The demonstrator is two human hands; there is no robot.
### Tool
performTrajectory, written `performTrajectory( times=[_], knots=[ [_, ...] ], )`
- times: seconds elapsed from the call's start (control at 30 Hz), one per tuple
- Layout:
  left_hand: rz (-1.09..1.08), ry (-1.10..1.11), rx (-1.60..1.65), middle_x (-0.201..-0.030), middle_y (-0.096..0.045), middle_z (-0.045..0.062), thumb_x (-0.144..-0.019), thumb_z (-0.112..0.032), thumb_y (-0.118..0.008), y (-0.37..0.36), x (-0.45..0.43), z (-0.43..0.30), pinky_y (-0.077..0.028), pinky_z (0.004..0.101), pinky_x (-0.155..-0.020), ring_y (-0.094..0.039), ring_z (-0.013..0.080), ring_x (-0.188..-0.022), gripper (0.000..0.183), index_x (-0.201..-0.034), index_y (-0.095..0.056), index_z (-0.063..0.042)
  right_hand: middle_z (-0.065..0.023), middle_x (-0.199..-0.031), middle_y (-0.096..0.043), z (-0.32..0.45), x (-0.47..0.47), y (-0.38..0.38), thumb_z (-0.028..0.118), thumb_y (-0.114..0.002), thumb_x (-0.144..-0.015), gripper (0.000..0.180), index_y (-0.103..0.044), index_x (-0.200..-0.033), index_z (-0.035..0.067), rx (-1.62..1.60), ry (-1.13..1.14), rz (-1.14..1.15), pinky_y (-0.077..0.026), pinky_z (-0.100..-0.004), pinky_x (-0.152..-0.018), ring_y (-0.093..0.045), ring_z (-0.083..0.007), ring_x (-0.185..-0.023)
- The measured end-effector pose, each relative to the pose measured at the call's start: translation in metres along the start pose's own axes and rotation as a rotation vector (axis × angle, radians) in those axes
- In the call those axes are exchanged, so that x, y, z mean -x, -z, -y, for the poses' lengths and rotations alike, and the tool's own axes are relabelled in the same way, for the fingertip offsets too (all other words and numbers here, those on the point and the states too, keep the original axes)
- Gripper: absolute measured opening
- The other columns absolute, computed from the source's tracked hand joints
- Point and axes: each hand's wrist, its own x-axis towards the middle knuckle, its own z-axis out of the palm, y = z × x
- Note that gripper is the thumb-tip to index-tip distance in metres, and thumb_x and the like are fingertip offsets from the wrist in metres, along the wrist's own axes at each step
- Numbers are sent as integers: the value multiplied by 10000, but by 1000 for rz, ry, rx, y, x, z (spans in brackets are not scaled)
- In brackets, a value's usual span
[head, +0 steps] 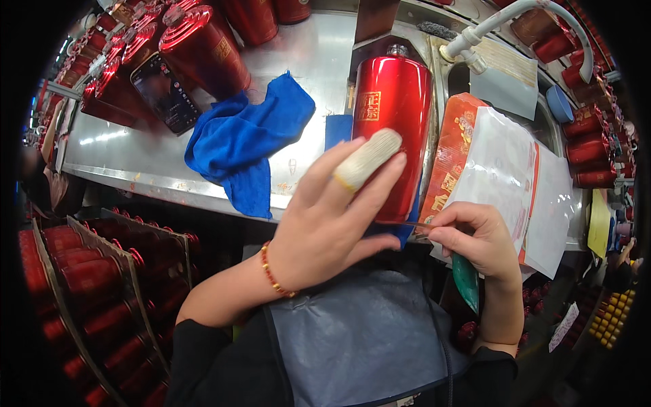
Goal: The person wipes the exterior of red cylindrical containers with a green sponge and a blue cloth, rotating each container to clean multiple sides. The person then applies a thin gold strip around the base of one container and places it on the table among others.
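Note:
A glossy red bottle [391, 96] with a gold emblem lies at the table's front edge, its neck pointing away from me. My left hand [330, 219], with a cream knitted cover on one finger, rests its fingers on the bottle's lower side. Between thumb and finger, my right hand [473, 239] pinches a thin strip near the bottle's base; what the strip is cannot be told. A green object [465, 282] hangs below the right palm. Blue cloth shows beneath the bottle, and a crumpled blue cloth [254, 137] lies to its left.
Several red bottles [203, 51] and a phone [165, 94] stand at the back left. A white tap [483, 38] arches over a sink at the back right. Plastic-covered sheets [496, 173] and a red patterned board [452, 147] lie right of the bottle. Divided crates of red bottles [94, 274] are below left.

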Motion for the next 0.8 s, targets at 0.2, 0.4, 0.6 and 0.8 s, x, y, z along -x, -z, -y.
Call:
performTrajectory(
  times=[0.2, 0.4, 0.6, 0.8],
  knots=[
    [-147, -77, -17, -1571, -428, 195, -681, -142, -882, -29, -3, 22, -418, 456, -1165, -451, 387, -1414, 926, -1505, -488, 13, -31, -880, -748, -1, 1, -3, 59, -730, -950, 108, -751, -1007, -30, -15, -1, -39, -487, -187, -632, -626, -46, -681],
    [-167, 56, 239, -1574, -410, 239, -742, -172, -906, -41, 17, 36, -384, 465, -1165, -435, 444, -1412, 985, -1564, -397, 18, -38, -867, -747, 9, 0, -13, 51, -731, -952, 93, -751, -992, -31, -34, 17, -21, -484, -189, -620, -624, -50, -665],
    [-53, -26, 179, -1574, -447, 189, -686, -607, -887, -4, 16, 14, -290, 467, -1203, -347, 364, -1452, 906, -1396, -654, -94, -67, -850, -750, 25, 8, -26, 19, -744, -924, 101, -760, -1011, -28, 116, 79, 5, -504, -218, -628, -664, -82, -691],
    [40, 28, 498, -1548, -494, 187, -739, -347, -936, 1, 13, 13, -249, 485, -1219, -231, 397, -1525, 274, -905, -791, -184, -88, -844, -755, 38, 17, -32, 12, -770, -890, 115, -773, -998, -27, 274, 202, 23, -512, -242, -634, -682, -110, -696]
  ],
)
